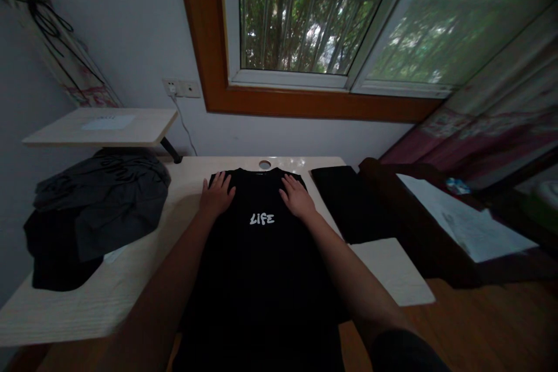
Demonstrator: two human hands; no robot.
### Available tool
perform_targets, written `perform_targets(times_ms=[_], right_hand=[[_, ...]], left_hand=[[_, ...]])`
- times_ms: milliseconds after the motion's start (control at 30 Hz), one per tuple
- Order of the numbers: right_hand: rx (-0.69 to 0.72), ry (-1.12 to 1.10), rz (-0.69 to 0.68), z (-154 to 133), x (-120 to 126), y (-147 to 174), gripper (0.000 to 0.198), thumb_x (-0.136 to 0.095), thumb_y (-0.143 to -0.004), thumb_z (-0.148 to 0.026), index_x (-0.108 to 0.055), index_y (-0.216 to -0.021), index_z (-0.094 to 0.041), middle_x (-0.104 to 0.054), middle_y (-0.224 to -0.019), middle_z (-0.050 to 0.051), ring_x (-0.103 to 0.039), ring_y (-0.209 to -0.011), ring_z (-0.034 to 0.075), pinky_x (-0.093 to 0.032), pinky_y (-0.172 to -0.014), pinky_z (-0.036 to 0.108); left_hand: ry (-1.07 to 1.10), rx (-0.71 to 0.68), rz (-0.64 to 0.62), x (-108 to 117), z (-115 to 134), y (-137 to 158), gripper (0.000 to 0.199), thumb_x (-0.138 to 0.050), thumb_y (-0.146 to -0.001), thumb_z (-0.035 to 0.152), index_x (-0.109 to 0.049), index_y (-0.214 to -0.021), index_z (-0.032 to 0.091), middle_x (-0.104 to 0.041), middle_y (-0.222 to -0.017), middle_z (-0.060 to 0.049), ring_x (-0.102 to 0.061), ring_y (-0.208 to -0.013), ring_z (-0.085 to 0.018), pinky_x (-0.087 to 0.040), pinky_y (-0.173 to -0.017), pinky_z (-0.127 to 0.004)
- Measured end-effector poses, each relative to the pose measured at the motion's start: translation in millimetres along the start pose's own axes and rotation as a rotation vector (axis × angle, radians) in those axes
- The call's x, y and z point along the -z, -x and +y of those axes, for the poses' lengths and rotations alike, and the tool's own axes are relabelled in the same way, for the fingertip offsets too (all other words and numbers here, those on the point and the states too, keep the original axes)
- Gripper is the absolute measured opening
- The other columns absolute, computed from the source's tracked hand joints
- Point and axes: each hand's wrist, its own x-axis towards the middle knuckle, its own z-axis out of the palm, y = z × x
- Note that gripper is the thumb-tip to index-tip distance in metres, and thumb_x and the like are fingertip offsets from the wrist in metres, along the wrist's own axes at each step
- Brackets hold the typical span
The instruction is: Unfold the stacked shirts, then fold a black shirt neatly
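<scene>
A black shirt (265,256) with white lettering on its chest lies spread on the light wooden desk (143,296), its neckline toward the wall. My left hand (217,195) rests flat on the shirt's upper left shoulder, fingers spread. On the upper right shoulder lies my right hand (297,196), also flat with its fingers stretched out. Neither hand grips the cloth. The shirt's lower end reaches the near edge of the desk, where it merges with dark clothing below and is hard to make out.
Crumpled grey and black clothes (108,203) are heaped at the left, beneath a raised shelf (100,133) bearing a paper. To the right lies a folded black cloth (349,197). Beyond it stands a dark brown piece of furniture (383,180) with papers. A window (314,17) is above the desk.
</scene>
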Motion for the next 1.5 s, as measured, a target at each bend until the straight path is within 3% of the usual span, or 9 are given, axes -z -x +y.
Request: perform_targets(times_ms=[133, 233, 333, 400, 533, 700, 1100, 1300, 1500], right_hand=[[0.023, -0.025, 0.001, 1, 5, 20, 0.055, -0.039, -0.104, -0.038, -0.045, -0.151, -0.011, -0.037, -0.161, 0.012, -0.031, -0.151, 0.025, -0.028, -0.125, 0.045], [0.028, -0.032, 0.020, -1, 8, 27, 0.053, -0.040, -0.103, -0.035, -0.047, -0.150, -0.011, -0.039, -0.160, 0.012, -0.032, -0.150, 0.025, -0.028, -0.125, 0.045], [0.023, -0.030, 0.036, -3, 11, 28, 0.052, -0.042, -0.103, -0.034, -0.048, -0.149, -0.010, -0.042, -0.158, 0.013, -0.034, -0.149, 0.025, -0.029, -0.125, 0.044], [0.017, -0.036, 0.037, -4, 12, 28, 0.051, -0.043, -0.102, -0.034, -0.050, -0.148, -0.011, -0.044, -0.157, 0.013, -0.036, -0.148, 0.025, -0.029, -0.124, 0.044], [0.008, -0.044, 0.031, -5, 14, 29, 0.047, -0.043, -0.102, -0.033, -0.054, -0.144, -0.014, -0.048, -0.154, 0.012, -0.036, -0.148, 0.025, -0.030, -0.124, 0.044], [0.001, -0.043, 0.026, -6, 15, 29, 0.047, -0.042, -0.102, -0.032, -0.055, -0.144, -0.016, -0.047, -0.154, 0.011, -0.036, -0.148, 0.025, -0.030, -0.124, 0.046], [0.020, -0.037, 0.021, -8, 18, 28, 0.045, -0.041, -0.103, -0.033, -0.057, -0.141, -0.015, -0.048, -0.153, 0.012, -0.037, -0.147, 0.026, -0.030, -0.123, 0.044], [0.028, -0.027, 0.019, -7, 18, 28, 0.045, -0.042, -0.103, -0.033, -0.057, -0.141, -0.016, -0.049, -0.152, 0.011, -0.038, -0.146, 0.026, -0.031, -0.123, 0.044], [0.029, -0.027, 0.030, -6, 18, 28, 0.045, -0.042, -0.102, -0.032, -0.058, -0.140, -0.016, -0.051, -0.151, 0.011, -0.038, -0.145, 0.027, -0.031, -0.123, 0.044]], left_hand=[[0.014, -0.078, 0.153, 7, -1, 3, 0.047, -0.040, -0.100, 0.035, -0.055, -0.141, 0.020, -0.045, -0.157, -0.013, -0.033, -0.149, -0.030, -0.014, -0.123, -0.060], [0.017, -0.173, 0.196, 20, 2, 7, 0.035, -0.045, -0.098, 0.027, -0.064, -0.126, 0.019, -0.060, -0.137, -0.013, -0.049, -0.133, -0.029, -0.026, -0.120, -0.052], [-0.009, -0.176, 0.129, 34, 14, 16, 0.023, -0.050, -0.096, 0.028, -0.068, -0.106, 0.020, -0.065, -0.112, -0.012, -0.057, -0.110, -0.028, -0.045, -0.099, -0.044], [-0.022, -0.177, 0.061, 40, 28, 26, 0.021, -0.052, -0.097, 0.035, -0.067, -0.096, 0.020, -0.064, -0.102, -0.011, -0.057, -0.103, -0.027, -0.047, -0.088, -0.040], [0.007, -0.155, -0.074, 48, 57, 52, 0.024, -0.060, -0.092, 0.045, -0.062, -0.098, 0.022, -0.062, -0.104, -0.009, -0.057, -0.100, -0.025, -0.047, -0.080, -0.035], [-0.005, -0.092, -0.107, 54, 73, 67, 0.012, -0.055, -0.094, 0.029, -0.061, -0.102, 0.022, -0.062, -0.109, -0.009, -0.059, -0.101, -0.025, -0.047, -0.081, -0.034], [0.217, 0.060, -0.134, 57, 74, 41, 0.011, -0.054, -0.094, 0.025, -0.064, -0.094, 0.021, -0.066, -0.098, -0.005, -0.063, -0.086, -0.017, -0.046, -0.075, -0.028], [0.266, 0.019, -0.226, 61, 75, 49, 0.015, -0.056, -0.093, 0.029, -0.070, -0.099, 0.024, -0.070, -0.099, -0.003, -0.065, -0.089, -0.017, -0.046, -0.074, -0.027], [0.353, -0.065, -0.052, 70, 30, 75, 0.022, -0.054, -0.092, 0.023, -0.069, -0.107, 0.023, -0.069, -0.106, -0.006, -0.064, -0.100, -0.021, -0.049, -0.095, -0.034]])
